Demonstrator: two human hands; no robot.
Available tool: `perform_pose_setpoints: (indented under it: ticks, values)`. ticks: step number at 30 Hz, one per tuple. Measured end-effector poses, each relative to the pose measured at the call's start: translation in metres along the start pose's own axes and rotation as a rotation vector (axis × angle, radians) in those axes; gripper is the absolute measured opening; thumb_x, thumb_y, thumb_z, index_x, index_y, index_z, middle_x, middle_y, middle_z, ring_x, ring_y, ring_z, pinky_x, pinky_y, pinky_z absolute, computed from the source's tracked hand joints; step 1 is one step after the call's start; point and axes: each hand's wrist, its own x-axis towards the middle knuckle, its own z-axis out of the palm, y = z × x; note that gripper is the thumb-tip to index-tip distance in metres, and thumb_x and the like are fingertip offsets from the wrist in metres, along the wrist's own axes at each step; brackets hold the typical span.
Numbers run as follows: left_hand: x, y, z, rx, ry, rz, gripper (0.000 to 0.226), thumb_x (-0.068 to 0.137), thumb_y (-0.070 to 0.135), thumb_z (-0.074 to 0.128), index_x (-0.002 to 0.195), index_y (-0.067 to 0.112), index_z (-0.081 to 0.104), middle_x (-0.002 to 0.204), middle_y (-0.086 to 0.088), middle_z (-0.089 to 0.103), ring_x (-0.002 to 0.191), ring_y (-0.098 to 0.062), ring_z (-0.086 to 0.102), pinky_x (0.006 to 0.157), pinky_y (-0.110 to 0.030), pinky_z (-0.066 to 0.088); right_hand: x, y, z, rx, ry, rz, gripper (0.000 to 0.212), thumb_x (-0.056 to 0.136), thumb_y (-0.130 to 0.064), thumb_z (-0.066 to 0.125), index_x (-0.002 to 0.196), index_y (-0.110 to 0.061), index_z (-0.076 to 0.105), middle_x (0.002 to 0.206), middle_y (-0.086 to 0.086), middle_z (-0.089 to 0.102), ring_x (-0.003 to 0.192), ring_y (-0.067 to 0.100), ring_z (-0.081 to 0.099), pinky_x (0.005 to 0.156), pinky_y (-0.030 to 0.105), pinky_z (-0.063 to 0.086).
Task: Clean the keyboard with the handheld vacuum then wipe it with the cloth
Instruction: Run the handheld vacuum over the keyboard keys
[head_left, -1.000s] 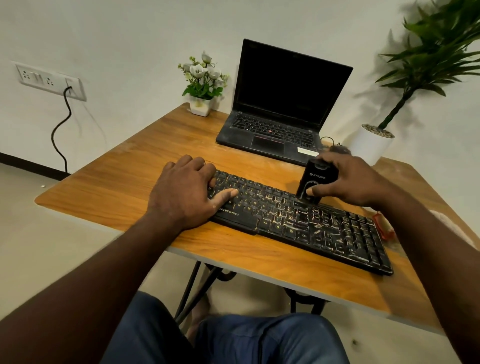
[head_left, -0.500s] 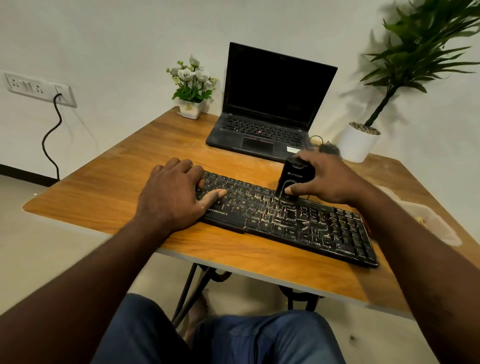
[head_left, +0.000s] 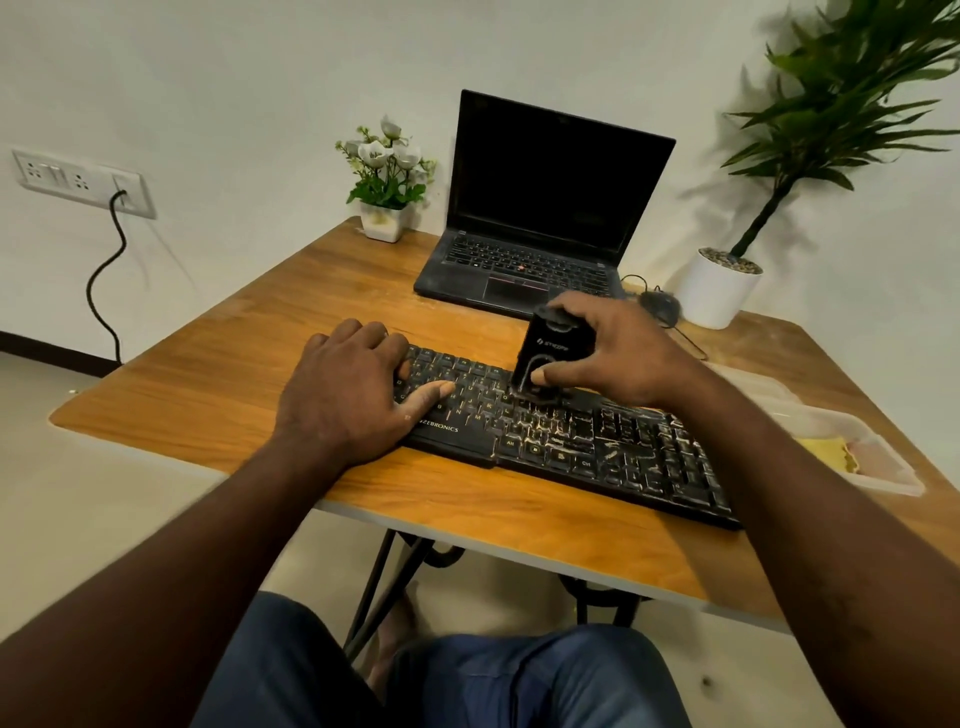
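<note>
Dust streaks the right half of the black Zebronics keyboard (head_left: 597, 441), which lies slantwise along the near edge of the wooden table (head_left: 208, 395) as you work through the vacuuming stage of the job. Your right hand (head_left: 618, 353) grips the small black handheld vacuum (head_left: 553, 358), fingers wrapped over its top and far side and thumb pressed to its near face. It stands upright with its mouth down on the keys near the board's middle, likely the angle at which the nozzle seals best against the key tops. Your left hand (head_left: 353, 395) holds nothing: palm and relaxed fingers rest on the left end of the keyboard, thumb stretched across the keys, apparently to pin the board against the vacuum's drag. Keys to the left of the vacuum look cleaner than the pale-smeared ones to its right, which suggests much of the board awaits a pass. Wiping has not begun: a yellow cloth (head_left: 826, 452), by the look of it, lies in a clear plastic container (head_left: 883, 467) at the table's right edge, just beyond the keyboard's right end and near your right arm. An open laptop (head_left: 545, 218) with a dark screen stands behind, a mouse (head_left: 660, 306) beside it, flanked by a small pot of white flowers (head_left: 387, 176) and a taller potted plant (head_left: 722, 291).
</note>
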Motion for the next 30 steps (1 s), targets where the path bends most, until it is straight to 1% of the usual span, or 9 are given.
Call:
perform_pose_setpoints:
  ticks: [4, 6, 8, 11, 14, 17, 21, 27, 30]
  values:
    - [0.0, 0.002, -0.002, -0.003, -0.008, -0.003, 0.056, 0.09, 0.084, 0.032, 0.084, 0.032, 0.049, 0.089, 0.009, 0.051, 0.093, -0.015, 0.045, 0.084, -0.04, 0.043, 0.002, 0.002, 0.006, -0.31, 0.216, 0.046, 0.054, 0.083, -0.027, 0.085, 0.129, -0.026, 0.056, 0.12, 0.003, 0.068, 0.108, 0.023, 0.065, 0.078, 0.029, 0.054]
    - [-0.001, 0.001, -0.003, -0.008, -0.003, -0.011, 0.055, 0.09, 0.084, 0.032, 0.084, 0.031, 0.049, 0.088, 0.008, 0.051, 0.093, -0.015, 0.045, 0.084, -0.04, 0.043, 0.0, -0.001, 0.005, -0.129, 0.23, 0.056, 0.056, 0.082, -0.025, 0.086, 0.129, -0.027, 0.055, 0.118, -0.003, 0.066, 0.105, 0.017, 0.064, 0.075, 0.022, 0.052]
    - [-0.001, 0.002, -0.003, -0.012, -0.006, -0.013, 0.055, 0.09, 0.084, 0.032, 0.083, 0.032, 0.048, 0.087, 0.009, 0.051, 0.092, -0.014, 0.044, 0.083, -0.04, 0.043, -0.003, -0.009, 0.007, 0.036, 0.128, 0.054, 0.058, 0.08, -0.023, 0.087, 0.126, -0.03, 0.052, 0.114, -0.01, 0.062, 0.101, 0.011, 0.064, 0.073, 0.019, 0.055]
    - [0.0, 0.002, -0.004, -0.005, -0.019, -0.009, 0.052, 0.091, 0.081, 0.034, 0.084, 0.031, 0.048, 0.088, 0.009, 0.049, 0.092, -0.014, 0.043, 0.083, -0.04, 0.042, -0.007, -0.023, 0.021, 0.086, 0.05, 0.036, 0.058, 0.079, -0.025, 0.088, 0.12, -0.033, 0.049, 0.111, -0.011, 0.062, 0.096, 0.006, 0.065, 0.069, 0.023, 0.061]
    - [-0.001, 0.0, -0.004, 0.009, -0.014, 0.001, 0.04, 0.097, 0.067, 0.042, 0.09, 0.029, 0.051, 0.091, 0.008, 0.049, 0.096, -0.017, 0.047, 0.083, -0.041, 0.041, -0.004, -0.032, 0.042, 0.12, 0.127, 0.037, 0.053, 0.081, -0.027, 0.087, 0.121, -0.029, 0.053, 0.108, -0.01, 0.065, 0.094, 0.006, 0.066, 0.073, 0.028, 0.063]
    - [0.0, 0.0, -0.002, 0.015, 0.001, 0.0, 0.032, 0.101, 0.051, 0.044, 0.101, 0.023, 0.06, 0.098, 0.001, 0.058, 0.1, -0.02, 0.049, 0.084, -0.042, 0.041, 0.003, -0.045, 0.064, 0.075, 0.212, -0.066, 0.05, 0.082, -0.03, 0.087, 0.121, -0.029, 0.056, 0.107, -0.009, 0.07, 0.095, 0.009, 0.068, 0.08, 0.034, 0.062]
    - [0.0, 0.0, -0.002, 0.006, -0.008, -0.008, 0.031, 0.102, 0.046, 0.044, 0.105, 0.021, 0.061, 0.1, 0.0, 0.059, 0.1, -0.02, 0.049, 0.084, -0.043, 0.04, -0.002, -0.049, 0.069, -0.098, 0.227, -0.171, 0.051, 0.082, -0.032, 0.085, 0.124, -0.032, 0.057, 0.109, -0.004, 0.074, 0.097, 0.017, 0.07, 0.08, 0.038, 0.061]
    - [0.0, 0.0, -0.002, 0.012, -0.008, -0.017, 0.032, 0.104, 0.045, 0.041, 0.107, 0.02, 0.061, 0.104, -0.001, 0.06, 0.103, -0.021, 0.049, 0.087, -0.043, 0.04, -0.049, -0.006, 0.033, -0.152, 0.286, 0.048, 0.059, 0.078, -0.029, 0.09, 0.129, -0.032, 0.06, 0.115, 0.001, 0.074, 0.098, 0.014, 0.065, 0.078, 0.024, 0.046]
    - [-0.001, 0.001, -0.003, 0.0, 0.007, -0.004, 0.03, 0.105, 0.043, 0.041, 0.106, 0.02, 0.06, 0.102, 0.0, 0.059, 0.101, -0.02, 0.048, 0.085, -0.041, 0.037, -0.044, -0.009, 0.038, -0.163, 0.296, 0.034, 0.057, 0.079, -0.027, 0.089, 0.128, -0.032, 0.061, 0.117, 0.002, 0.074, 0.098, 0.009, 0.06, 0.076, 0.021, 0.045]
